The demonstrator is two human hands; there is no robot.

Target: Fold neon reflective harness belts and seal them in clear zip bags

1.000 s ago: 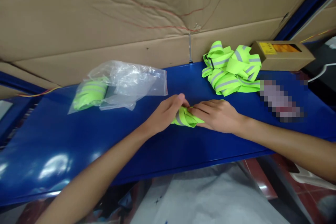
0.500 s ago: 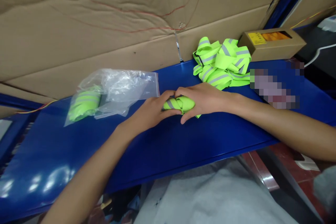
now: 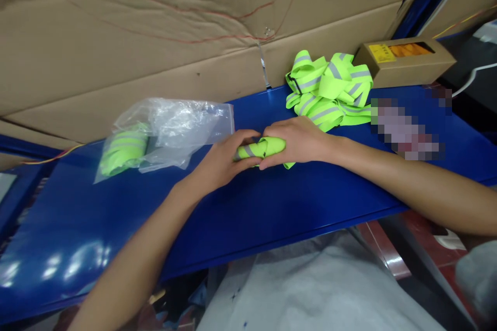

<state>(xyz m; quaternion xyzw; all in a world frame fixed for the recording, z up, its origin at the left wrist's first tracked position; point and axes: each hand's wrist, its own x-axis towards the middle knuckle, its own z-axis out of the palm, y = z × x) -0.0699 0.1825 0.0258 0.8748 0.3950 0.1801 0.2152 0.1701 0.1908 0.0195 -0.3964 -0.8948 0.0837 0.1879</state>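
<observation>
Between my hands is a rolled neon-yellow reflective strap (image 3: 272, 146) with a grey stripe, held just above the blue table. My left hand (image 3: 225, 158) grips its left end, thumb and fingers on either side. My right hand (image 3: 297, 139) is closed around the right end, with a short bit of strap showing beneath it. Behind my right hand lies a loose heap of the same reflective straps (image 3: 330, 88), with a black buckle at its left. Left of my hands, a clear plastic bag (image 3: 128, 150) contains another rolled strap; more clear bags (image 3: 190, 121) lie beside it.
The blue table (image 3: 240, 227) runs across the view against a cardboard wall (image 3: 155, 51) with red strings on it. A cardboard box (image 3: 415, 70) with an orange item in its window stands at the back right. A blurred-out patch (image 3: 407, 129) lies near it.
The rolled strap has turned slightly in my hands and shows a different fold. My right fingers have drawn back from the top, and my right thumb has come in closer to the roll.
</observation>
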